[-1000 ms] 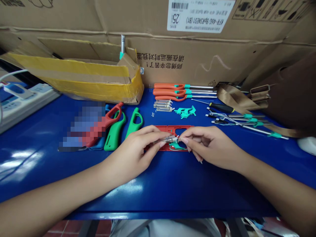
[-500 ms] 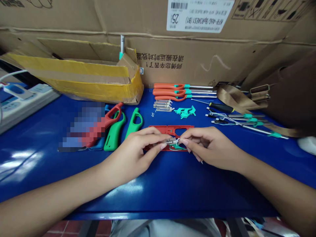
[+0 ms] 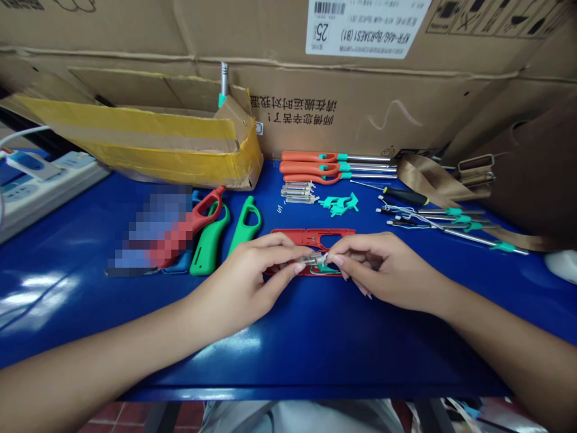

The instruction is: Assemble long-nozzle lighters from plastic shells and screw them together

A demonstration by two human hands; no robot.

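Observation:
Between thumb and fingers, my left hand (image 3: pixel 265 267) holds a clear lighter fuel tank (image 3: pixel 312 260) just above the table. My right hand (image 3: pixel 376 264) is closed in a pinch at the small white piece on the tank's right end; its fingertips partly hide that piece. Under both hands lie two red lighter shell halves (image 3: pixel 301 236), one behind the other. Teal parts (image 3: pixel 325 268) and a thin wire show in the nearer half, which my fingers partly cover. Behind the shells are several more clear fuel tanks (image 3: pixel 298 192) and a pile of teal plastic triggers (image 3: pixel 339 204).
Several orange lighters (image 3: pixel 311 167) lie at the back. On the right are a screwdriver (image 3: pixel 406 195), metal lighter tubes with wires (image 3: pixel 469 233) and a brown strap (image 3: pixel 419 174). Green lighter shells (image 3: pixel 210 246) lie left, before a yellow-taped box (image 3: pixel 180 162). A power strip (image 3: pixel 49 183) sits far left.
Hardly anything differs. Both hands keep the same grip on the tank and its end, with only a very slight shift of the whole view.

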